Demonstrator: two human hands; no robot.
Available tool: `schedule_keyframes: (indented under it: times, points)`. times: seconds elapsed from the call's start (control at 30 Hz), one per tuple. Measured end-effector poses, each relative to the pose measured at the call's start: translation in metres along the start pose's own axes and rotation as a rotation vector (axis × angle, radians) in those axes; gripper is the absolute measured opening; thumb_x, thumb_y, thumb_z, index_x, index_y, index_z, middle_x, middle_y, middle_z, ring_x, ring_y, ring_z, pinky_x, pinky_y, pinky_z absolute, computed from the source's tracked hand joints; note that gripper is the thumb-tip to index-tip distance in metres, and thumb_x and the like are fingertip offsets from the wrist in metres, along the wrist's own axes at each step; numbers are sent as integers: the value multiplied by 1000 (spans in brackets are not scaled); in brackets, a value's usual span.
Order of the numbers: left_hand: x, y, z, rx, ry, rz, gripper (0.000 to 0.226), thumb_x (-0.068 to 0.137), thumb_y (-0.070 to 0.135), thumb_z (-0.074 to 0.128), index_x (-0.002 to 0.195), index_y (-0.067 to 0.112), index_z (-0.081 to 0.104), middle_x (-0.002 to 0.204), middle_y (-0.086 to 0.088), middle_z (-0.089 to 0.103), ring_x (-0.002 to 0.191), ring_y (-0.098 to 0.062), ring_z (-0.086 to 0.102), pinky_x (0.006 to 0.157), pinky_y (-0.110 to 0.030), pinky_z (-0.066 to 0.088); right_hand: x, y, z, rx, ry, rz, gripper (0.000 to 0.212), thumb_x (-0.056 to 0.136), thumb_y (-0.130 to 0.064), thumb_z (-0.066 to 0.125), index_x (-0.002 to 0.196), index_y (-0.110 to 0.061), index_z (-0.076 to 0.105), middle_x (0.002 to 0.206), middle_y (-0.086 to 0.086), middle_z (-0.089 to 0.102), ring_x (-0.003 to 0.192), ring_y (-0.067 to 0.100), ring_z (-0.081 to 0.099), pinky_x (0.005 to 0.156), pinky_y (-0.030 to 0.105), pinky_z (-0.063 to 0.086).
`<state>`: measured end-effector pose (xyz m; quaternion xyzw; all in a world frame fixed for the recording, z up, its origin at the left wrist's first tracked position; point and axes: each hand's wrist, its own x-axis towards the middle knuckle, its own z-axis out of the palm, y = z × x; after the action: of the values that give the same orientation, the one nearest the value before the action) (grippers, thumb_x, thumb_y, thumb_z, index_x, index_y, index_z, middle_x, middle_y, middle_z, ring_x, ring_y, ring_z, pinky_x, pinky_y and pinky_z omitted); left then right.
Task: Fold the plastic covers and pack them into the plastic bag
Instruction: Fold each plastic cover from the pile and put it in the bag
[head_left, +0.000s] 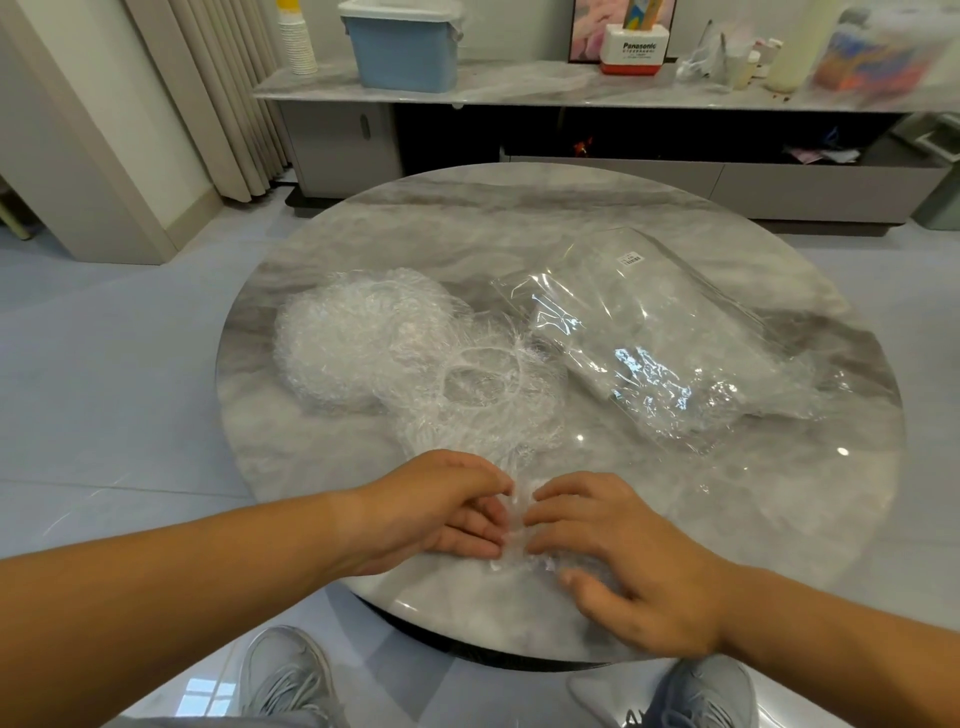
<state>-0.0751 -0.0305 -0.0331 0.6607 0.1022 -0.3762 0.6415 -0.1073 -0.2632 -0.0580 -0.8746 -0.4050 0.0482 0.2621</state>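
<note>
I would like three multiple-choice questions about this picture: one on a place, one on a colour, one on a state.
1. The clear plastic bag lies where from the heap of plastic covers? A right; B left; C underneath.
2. The lidded bin on the sideboard is: A red; B blue; C black.
3. The hands are: A both on one plastic cover; B both lifted; C inside the bag.
Answers: 1 A, the bag lies right of the heap; 2 B, its body is blue; 3 A, left hand and right hand meet on it at the table's near edge.
</note>
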Motion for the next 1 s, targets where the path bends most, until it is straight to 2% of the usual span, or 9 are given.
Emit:
schedule_keyframes:
  times: [0.07, 0.17, 0.27, 0.43, 0.5, 0.6, 0.73, 0.83, 1.0]
  points:
    - [0, 0, 2, -6, 9, -30, 22, 100, 13, 53, 114, 2, 66, 104, -19, 71, 94, -29, 75, 89, -42, 60, -3, 3, -5, 58, 155, 71, 25, 90, -28, 54, 108, -22, 71, 119, -12, 62, 118, 7, 55, 99, 36, 44]
    - [0, 2, 5, 11, 9, -35, 25, 101, 10, 48, 118, 4, 64, 111, -22, 71, 99, -30, 74, 91, -45, 59, 2, 3, -10, 77, 221, 101, 26, 92, -29, 54, 111, -21, 70, 124, -9, 58, 120, 8, 54, 99, 34, 45]
    - [1, 2, 6, 13, -10, -26, 24, 99, 3, 51, 119, 4, 64, 111, -23, 72, 99, -29, 74, 91, -47, 60, 4, 1, -9, -40, 71, -36, 31, 94, -31, 57, 122, -24, 68, 136, -6, 57, 126, 14, 51, 103, 35, 40]
    - [3, 0, 6, 71, 19, 40, 23, 93, 0, 65, 116, 6, 65, 102, -16, 67, 97, -25, 73, 82, -48, 62, -3, 6, -3, -232, -107, -62, 30, 99, -43, 50, 115, -25, 69, 123, -8, 61, 120, 16, 52, 97, 40, 42]
    - [4, 1, 5, 187, 77, 109, 22, 90, 3, 71, 111, 9, 66, 94, -13, 62, 85, -20, 71, 76, -44, 63, -5, 6, -3, -213, -110, -51, 31, 99, -43, 49, 111, -23, 70, 121, -7, 62, 116, 17, 54, 95, 40, 45]
    - [10, 6, 3, 553, 178, 277, 23, 85, 15, 80, 104, 19, 67, 94, -5, 68, 66, -7, 65, 67, -31, 61, -6, 5, -3, -166, -112, -56, 31, 99, -40, 50, 108, -20, 71, 122, -4, 62, 115, 18, 57, 95, 39, 46]
    - [19, 13, 1, 965, 187, 318, 37, 77, 36, 86, 107, 27, 67, 96, 10, 68, 76, 0, 61, 76, -18, 51, -5, 1, -2, -84, -127, -118, 30, 98, -33, 55, 111, -12, 72, 123, 3, 65, 118, 22, 59, 104, 39, 44]
    - [23, 14, 0, 1025, 157, 256, 40, 73, 40, 88, 105, 25, 68, 88, 10, 70, 82, -3, 64, 82, -25, 54, -6, 1, -2, -53, -115, -169, 27, 95, -26, 61, 112, -8, 73, 123, 6, 68, 121, 25, 59, 109, 41, 41]
    - [26, 12, -1, 1024, 69, 188, 36, 75, 37, 88, 101, 21, 68, 75, 13, 61, 67, -1, 57, 68, -18, 44, -11, 7, -3, -90, -54, -146, 30, 94, -36, 59, 112, -17, 74, 125, -6, 69, 136, 19, 48, 110, 44, 38]
